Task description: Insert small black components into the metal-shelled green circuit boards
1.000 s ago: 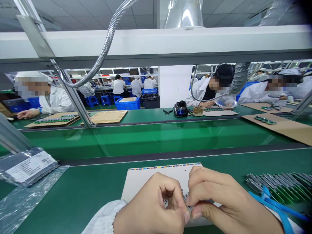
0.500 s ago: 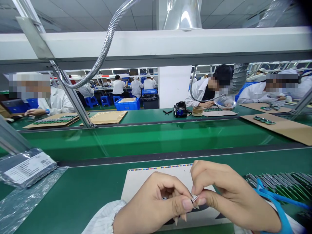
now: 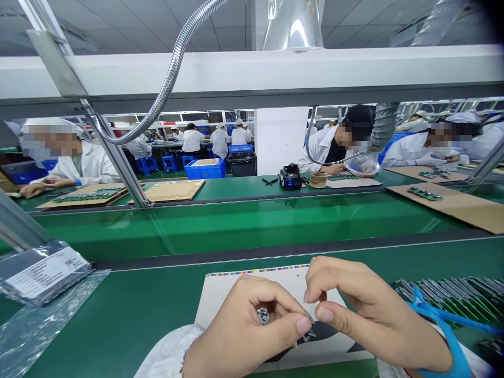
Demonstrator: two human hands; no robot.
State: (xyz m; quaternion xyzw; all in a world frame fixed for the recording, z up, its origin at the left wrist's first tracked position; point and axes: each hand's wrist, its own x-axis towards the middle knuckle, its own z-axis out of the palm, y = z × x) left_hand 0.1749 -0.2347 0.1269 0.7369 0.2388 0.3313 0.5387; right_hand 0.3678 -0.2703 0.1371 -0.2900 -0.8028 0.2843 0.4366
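Observation:
My left hand (image 3: 252,328) is closed over the pale board, its thumb and index finger pinching small metal pins (image 3: 309,317). More small silvery parts (image 3: 263,315) show inside the curl of its fingers. Just to the right, my right hand (image 3: 366,310) has its thumb and index finger apart, with nothing seen between them. A blue strap (image 3: 452,336) circles my right wrist. Beneath both hands lies the pale board (image 3: 220,294) with dark printed shapes and a coloured strip along its far edge.
Many green circuit boards (image 3: 452,299) stand in a row at right. A labelled silver bag (image 3: 45,270) lies at left on clear plastic. Beyond the green belt (image 3: 236,223) are pliers (image 3: 270,181), a tape roll (image 3: 318,180), cardboard sheets and seated people.
My right thumb and index finger have parted and drawn back from the pins. The pins stay in my left hand. At far left, a person's hands have shifted leftward.

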